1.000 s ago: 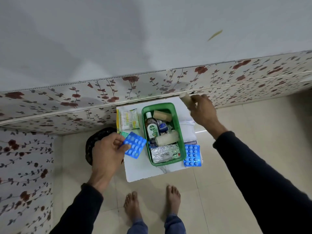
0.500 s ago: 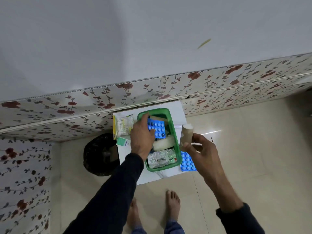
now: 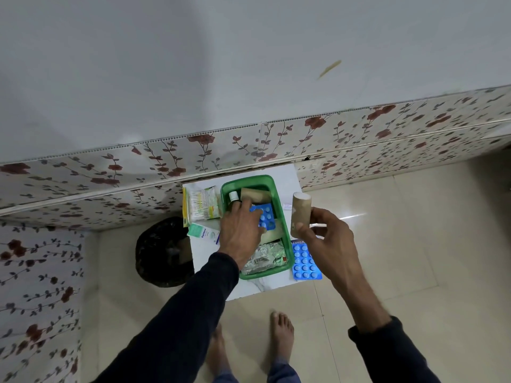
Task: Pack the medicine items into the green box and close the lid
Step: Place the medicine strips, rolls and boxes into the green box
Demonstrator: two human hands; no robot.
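Note:
The green box [image 3: 279,205] stands open on a small white table [image 3: 282,287]. My left hand [image 3: 241,233] reaches into it and presses a blue blister pack [image 3: 265,217] down on top of a bottle [image 3: 234,196], a tan bandage roll [image 3: 255,195] and a silver foil strip [image 3: 264,258]. My right hand [image 3: 329,239] holds a second tan bandage roll [image 3: 300,214] upright just right of the box. Another blue blister pack [image 3: 305,262] lies on the table at the box's right side.
Left of the box lie a yellow-green sachet packet [image 3: 201,206] and a small teal carton [image 3: 203,234]. A black bin [image 3: 163,252] stands on the floor left of the table. A floral-patterned wall panel runs behind. My bare feet [image 3: 282,335] are below the table.
My left hand carried the blue blister pack from beside the box into it. My right hand brought the bandage roll from the table's far corner down to the box's right side.

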